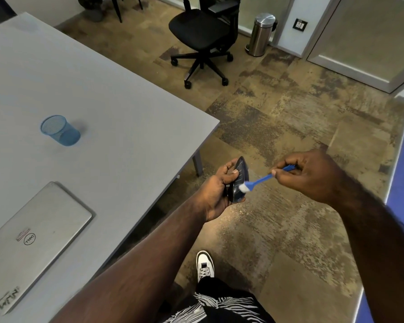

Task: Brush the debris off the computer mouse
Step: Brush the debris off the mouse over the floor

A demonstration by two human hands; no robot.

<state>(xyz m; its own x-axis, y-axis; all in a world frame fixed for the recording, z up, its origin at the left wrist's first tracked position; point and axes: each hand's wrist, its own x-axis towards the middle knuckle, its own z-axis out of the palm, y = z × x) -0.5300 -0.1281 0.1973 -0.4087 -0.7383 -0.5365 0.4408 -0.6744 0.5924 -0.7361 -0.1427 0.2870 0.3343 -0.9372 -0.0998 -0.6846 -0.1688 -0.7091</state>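
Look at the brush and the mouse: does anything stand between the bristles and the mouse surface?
Nothing visible does. The left hand holds the computer mouse off the table's edge, over the floor, and the right hand holds the blue brush, whose white bristles already rest against the mouse's exposed face.

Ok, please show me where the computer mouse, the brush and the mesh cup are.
computer mouse [238, 183], head view, on its dark body.
brush [259, 181], head view, on its blue handle.
mesh cup [64, 131], head view, on its blue side wall.
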